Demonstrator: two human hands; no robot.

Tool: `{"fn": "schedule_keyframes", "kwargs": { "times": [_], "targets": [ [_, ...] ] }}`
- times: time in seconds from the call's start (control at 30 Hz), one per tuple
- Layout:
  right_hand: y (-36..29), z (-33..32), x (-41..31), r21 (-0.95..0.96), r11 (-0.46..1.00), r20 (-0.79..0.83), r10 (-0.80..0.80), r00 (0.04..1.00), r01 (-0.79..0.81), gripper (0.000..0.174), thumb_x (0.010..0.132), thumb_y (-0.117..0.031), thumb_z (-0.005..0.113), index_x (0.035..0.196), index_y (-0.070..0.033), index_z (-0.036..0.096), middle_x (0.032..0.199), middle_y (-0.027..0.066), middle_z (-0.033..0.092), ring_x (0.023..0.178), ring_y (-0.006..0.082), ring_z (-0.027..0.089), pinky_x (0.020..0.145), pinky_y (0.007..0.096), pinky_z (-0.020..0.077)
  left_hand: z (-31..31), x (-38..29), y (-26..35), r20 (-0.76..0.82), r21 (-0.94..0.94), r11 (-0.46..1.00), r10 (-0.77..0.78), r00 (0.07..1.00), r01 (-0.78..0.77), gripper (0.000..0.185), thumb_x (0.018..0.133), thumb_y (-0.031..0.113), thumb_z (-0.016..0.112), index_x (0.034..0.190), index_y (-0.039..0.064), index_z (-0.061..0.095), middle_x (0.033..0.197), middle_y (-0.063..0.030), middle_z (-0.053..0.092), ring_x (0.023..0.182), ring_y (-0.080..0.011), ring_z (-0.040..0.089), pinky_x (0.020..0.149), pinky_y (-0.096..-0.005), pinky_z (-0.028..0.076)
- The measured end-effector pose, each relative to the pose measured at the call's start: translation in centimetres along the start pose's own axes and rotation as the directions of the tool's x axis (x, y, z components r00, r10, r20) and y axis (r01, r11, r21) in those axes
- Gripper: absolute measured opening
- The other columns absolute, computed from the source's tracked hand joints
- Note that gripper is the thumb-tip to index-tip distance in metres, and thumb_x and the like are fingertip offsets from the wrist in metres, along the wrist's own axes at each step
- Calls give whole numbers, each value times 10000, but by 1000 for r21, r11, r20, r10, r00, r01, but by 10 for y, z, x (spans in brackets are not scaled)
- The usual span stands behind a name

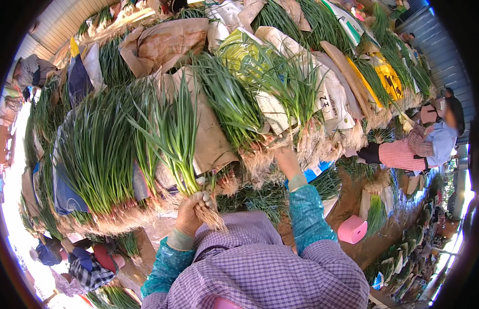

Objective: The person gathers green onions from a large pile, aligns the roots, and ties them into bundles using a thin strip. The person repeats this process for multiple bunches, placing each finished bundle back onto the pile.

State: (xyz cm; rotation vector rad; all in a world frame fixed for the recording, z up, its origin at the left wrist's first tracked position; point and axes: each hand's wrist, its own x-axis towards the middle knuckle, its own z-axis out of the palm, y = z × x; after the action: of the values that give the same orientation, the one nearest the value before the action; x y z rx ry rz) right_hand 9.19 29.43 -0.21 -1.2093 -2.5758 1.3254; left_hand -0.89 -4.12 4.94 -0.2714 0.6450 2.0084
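My left hand (193,212) is closed around a bunch of green onions (184,164). The leaves point up and away from me, and pale roots hang below my fist. Further forward, my right hand (286,159) reaches to the root ends of another green onion pile (233,106). Its fingers are partly hidden among stems and roots, so their grip is unclear. Right of that hand, more green onions (303,100) lie over a printed white sack (327,96). A large row of green onions (104,162) lies to the left, roots towards me.
Brown sacking (210,131) lies between the piles. A pink plastic stool (352,229) stands on the floor at right. One person (425,143) stands at the far right and another (88,270) is at lower left. More onions (375,210) rest on the floor.
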Motion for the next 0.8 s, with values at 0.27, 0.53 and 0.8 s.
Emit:
{"fn": "schedule_keyframes", "kwargs": {
  "times": [0.27,0.53,0.8],
  "targets": [
    [-15,-6,-22,-13,985,-127,-171,977,171,561,941,-534,490,1126,-32,658,867,258,652,828,417,634,719,427,489,30,1,-3,-45,54,994,101,994,-98,169,914,192,625,938,32,576,784,-29,549,734,-166,536,705,-296,476],
    [-32,-23,-41,322,928,-164,-140,976,188,326,912,-313,591,1148,-96,649,814,197,635,696,317,594,657,370,466,64,9,0,-11,45,959,281,960,-280,305,911,114,617,1192,34,531,834,-27,567,765,-153,545,703,-297,488],
    [-40,-15,-70,418,858,-88,-287,954,297,300,893,-237,638,1112,-33,658,969,154,692,824,209,677,725,302,516,48,31,-51,-158,61,998,34,987,-25,182,901,19,587,1082,31,575,1090,-159,652,954,-230,660,780,-363,577]
  ]
}}
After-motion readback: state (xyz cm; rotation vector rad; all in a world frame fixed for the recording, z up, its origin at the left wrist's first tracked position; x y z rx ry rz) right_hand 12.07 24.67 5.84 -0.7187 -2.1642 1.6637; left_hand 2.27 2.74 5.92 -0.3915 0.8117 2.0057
